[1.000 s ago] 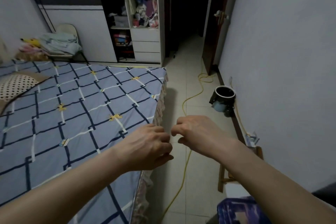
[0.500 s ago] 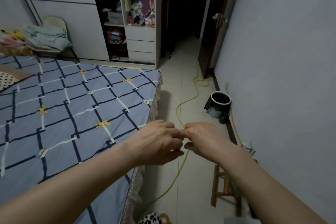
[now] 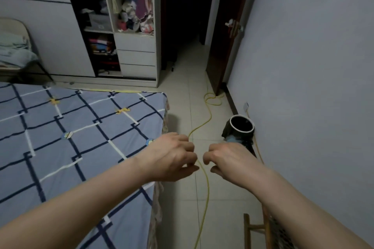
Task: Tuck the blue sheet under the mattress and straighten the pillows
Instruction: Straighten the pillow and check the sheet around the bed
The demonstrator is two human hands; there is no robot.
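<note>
Apparently left hand (image 3: 172, 156), right hand (image 3: 228, 158) loosely curled, apart, empty; fingertips hidden; blue sheet (image 3: 77, 137) cropped left.

A bed fills the left side of the room, its mattress covered by the blue sheet (image 3: 66, 143), a checked cloth with dark and white lines and small yellow marks, lying flat and smooth across the top. Along the bed's right edge a patterned frill (image 3: 158, 194) hangs below the sheet. Beside it runs a pale tiled floor (image 3: 182, 91). A yellow cable (image 3: 205, 186) trails along the tiles toward the doorway, looping near the wall. A dark round pot (image 3: 240, 127) stands on the floor close to the right wall, and a wooden stool (image 3: 257, 230) sits at the lower right.
</note>
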